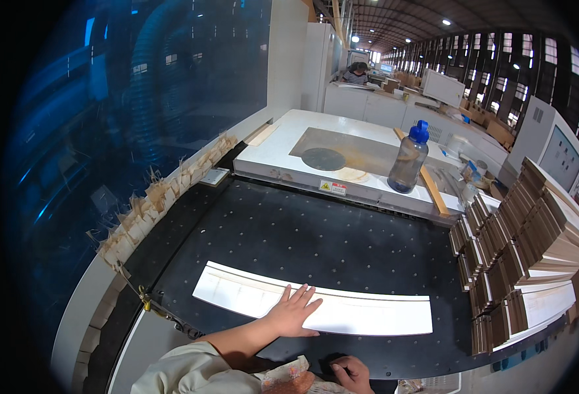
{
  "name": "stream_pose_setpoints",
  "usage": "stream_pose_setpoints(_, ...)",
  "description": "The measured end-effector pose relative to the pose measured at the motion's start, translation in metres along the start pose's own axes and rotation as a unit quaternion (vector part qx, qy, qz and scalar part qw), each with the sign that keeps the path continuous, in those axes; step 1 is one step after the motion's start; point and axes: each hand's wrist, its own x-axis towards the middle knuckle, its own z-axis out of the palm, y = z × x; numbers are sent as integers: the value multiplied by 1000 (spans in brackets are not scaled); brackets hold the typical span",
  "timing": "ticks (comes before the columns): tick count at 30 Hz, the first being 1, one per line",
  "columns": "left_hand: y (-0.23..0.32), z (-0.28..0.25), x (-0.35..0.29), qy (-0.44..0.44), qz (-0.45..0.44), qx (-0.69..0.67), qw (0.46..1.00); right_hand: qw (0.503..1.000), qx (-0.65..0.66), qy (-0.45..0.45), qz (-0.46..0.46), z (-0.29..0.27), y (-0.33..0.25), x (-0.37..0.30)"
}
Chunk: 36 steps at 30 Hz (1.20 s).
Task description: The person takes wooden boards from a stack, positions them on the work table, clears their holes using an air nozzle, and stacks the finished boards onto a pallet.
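A long, slightly curved white panel [368, 314] lies flat on the black dotted worktable [289, 230], close to its front edge. A thin line runs along the panel's far edge. My left hand [294, 312] rests on the panel's middle with its fingers spread, palm down. Lower down, at the table's front edge, my right hand [352, 374] is closed with its fingers curled. Its underside is hidden, and I cannot make out what it holds, if anything. Between my arms, a patterned cloth [286, 373] shows at the lower edge.
Stacked white panels with brown edges [519, 262] stand on the right. Beyond the worktable, a white machine top [289, 128] carries a grey bottle with a blue cap [409, 161] and a wooden strip [434, 190]. Ragged tan flaps [164, 197] border the blue cover [191, 79]. A person [357, 73] sits far back.
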Motion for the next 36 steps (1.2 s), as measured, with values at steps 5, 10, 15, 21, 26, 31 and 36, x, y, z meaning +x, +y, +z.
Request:
stream_pose_setpoints(5,-2,2,2,-7,-9,1,1000,1000,5,8,-1,2,6,-2)
stream_pose_setpoints(10,-1,0,1,-1,-4,6,1000,1000,16,22,-13,7,12,-4)
stream_pose_setpoints(15,-20,2,-7,59,49,-122,990,998,34,39,-24,11,22,-5)
stream_pose_setpoints(21,-31,-10,-3,251,-103,-868,415,984,-24,177,3,1,-33,56)
stream_pose_setpoints(26,22,-10,21,191,-125,-959,171,909,-277,-63,-304,26,-109,125)
stream_pose_setpoints(31,61,-57,-4,4,13,-967,254,897,-438,27,-47,-14,-65,188)
stream_pose_setpoints(36,65,-51,4,321,257,-134,902,951,269,147,30,15,-45,141)
